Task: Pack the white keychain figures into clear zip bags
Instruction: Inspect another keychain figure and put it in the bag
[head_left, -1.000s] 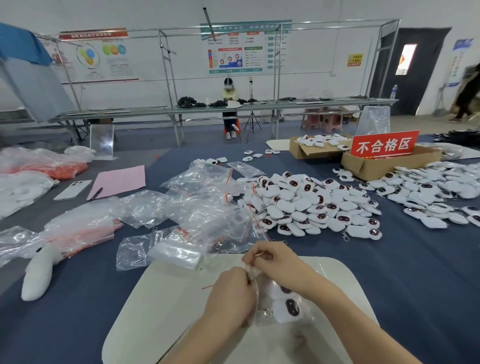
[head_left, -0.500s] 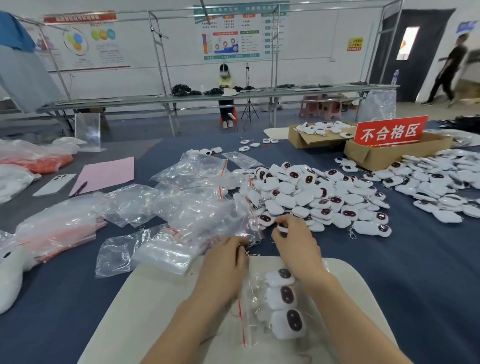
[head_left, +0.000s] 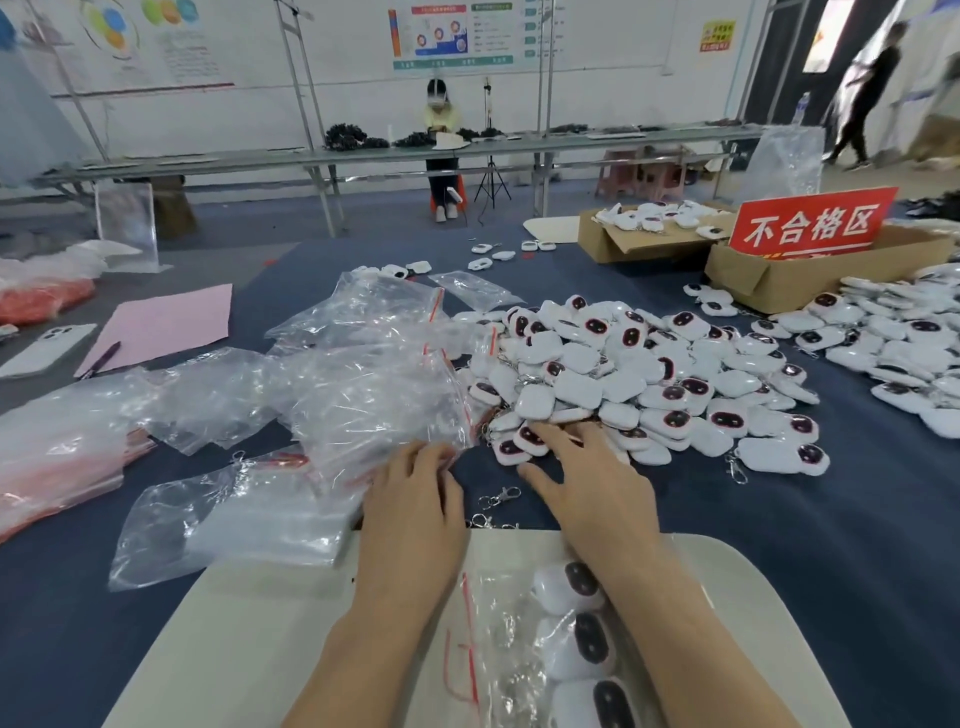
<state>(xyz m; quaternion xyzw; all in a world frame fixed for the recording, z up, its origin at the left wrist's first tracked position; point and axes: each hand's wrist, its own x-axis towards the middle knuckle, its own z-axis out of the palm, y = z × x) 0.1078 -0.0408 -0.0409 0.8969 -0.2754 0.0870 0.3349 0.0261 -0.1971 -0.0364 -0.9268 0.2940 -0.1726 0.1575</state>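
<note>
Blue table (head_left: 831, 519), right fingers (head_left: 587, 447) on figures (head_left: 597, 384), left fingers (head_left: 415, 460) at bags (head_left: 363, 405)

We stand on the packing floor of a small factory workshop. Our desk (head_left: 857, 545), covered in dark blue cloth, carries a big heap of identical white keychain figures (head_left: 623, 379) beside loose clear zip bags (head_left: 363, 384). Open cardboard boxes (head_left: 774, 286) hold more figures, and a red printed sign (head_left: 810, 223) stands at one of them. Across the aisle we see a long metal-framed bench (head_left: 571, 143), a seated worker (head_left: 441, 119) at it, and printed charts (head_left: 457, 36) on the white wall.
</note>
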